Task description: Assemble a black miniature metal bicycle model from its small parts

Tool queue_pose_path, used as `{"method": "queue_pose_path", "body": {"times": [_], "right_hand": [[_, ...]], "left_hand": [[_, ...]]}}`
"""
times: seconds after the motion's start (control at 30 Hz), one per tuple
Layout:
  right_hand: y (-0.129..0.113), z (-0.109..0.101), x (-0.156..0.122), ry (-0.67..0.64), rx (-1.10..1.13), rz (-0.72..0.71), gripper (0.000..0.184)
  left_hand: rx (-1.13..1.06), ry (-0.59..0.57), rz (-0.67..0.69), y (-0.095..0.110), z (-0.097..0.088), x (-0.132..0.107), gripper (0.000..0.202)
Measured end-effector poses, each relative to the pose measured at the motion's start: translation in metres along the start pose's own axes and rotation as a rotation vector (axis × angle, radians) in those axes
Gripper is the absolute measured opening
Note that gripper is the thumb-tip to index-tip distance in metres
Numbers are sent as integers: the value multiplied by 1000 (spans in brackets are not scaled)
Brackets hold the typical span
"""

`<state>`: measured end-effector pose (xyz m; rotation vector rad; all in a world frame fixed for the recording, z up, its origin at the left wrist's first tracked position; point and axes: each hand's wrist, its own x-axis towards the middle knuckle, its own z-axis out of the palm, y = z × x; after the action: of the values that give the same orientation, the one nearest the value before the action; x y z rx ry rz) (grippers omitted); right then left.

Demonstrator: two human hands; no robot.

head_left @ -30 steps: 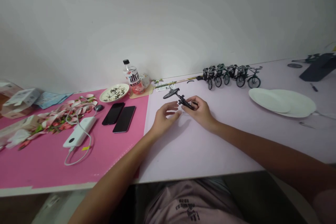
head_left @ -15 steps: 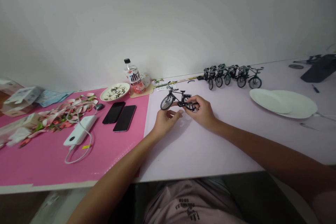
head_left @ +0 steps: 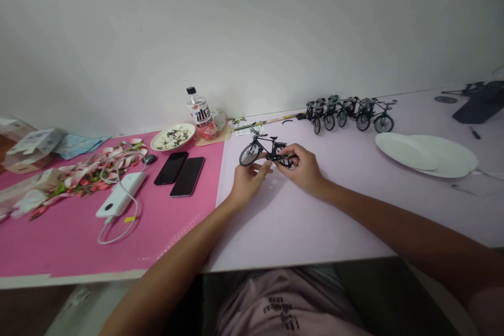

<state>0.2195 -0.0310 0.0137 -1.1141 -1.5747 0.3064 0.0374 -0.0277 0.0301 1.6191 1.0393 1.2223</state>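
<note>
A small black model bicycle (head_left: 268,148) is held up over the pale table, its front wheel toward the left. My right hand (head_left: 302,168) pinches it at the rear wheel, with thumb and fingers closed around that end. Under the frame, my left hand (head_left: 248,182) grips near the pedals, its thumb tip against the crank area. Parts of the rear wheel are hidden behind the right fingers. Beyond the hands, a row of similar model bicycles (head_left: 364,119) stands near the wall.
White plates (head_left: 452,155) lie at the right, near a dark block (head_left: 480,104). On the pink mat are two phones (head_left: 188,177), a white power bank (head_left: 121,195) with cable, and scattered petals (head_left: 100,168). A bowl (head_left: 173,138) and a drink bottle (head_left: 203,118) stand behind.
My left thumb has moved up against the bicycle's crank area. The bicycle has shifted very slightly left; my right hand keeps its hold.
</note>
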Motion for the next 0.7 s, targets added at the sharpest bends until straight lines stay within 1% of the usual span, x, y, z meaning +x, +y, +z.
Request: {"method": "queue_pose_path", "body": {"times": [0.17,0.3,0.47,0.6,0.63,0.7], "right_hand": [[0,1,0,-1,13,5,19],[0,2,-1,7,32,-23,19],[2,2,0,8,20,-18,19],[3,2,0,7,4,2,20],[2,2,0,10,-4,5,20],[2,2,0,14,-15,-9,19]], "left_hand": [[-7,-3,-11,-2,1,0,50],[-6,-14,-20,-3,1,1,49],[1,-20,-7,-4,1,1,48],[-51,-19,-50,-4,2,1,54],[-77,-35,-61,-4,2,1,56],[-147,-108,-71,-5,4,1,59]]}}
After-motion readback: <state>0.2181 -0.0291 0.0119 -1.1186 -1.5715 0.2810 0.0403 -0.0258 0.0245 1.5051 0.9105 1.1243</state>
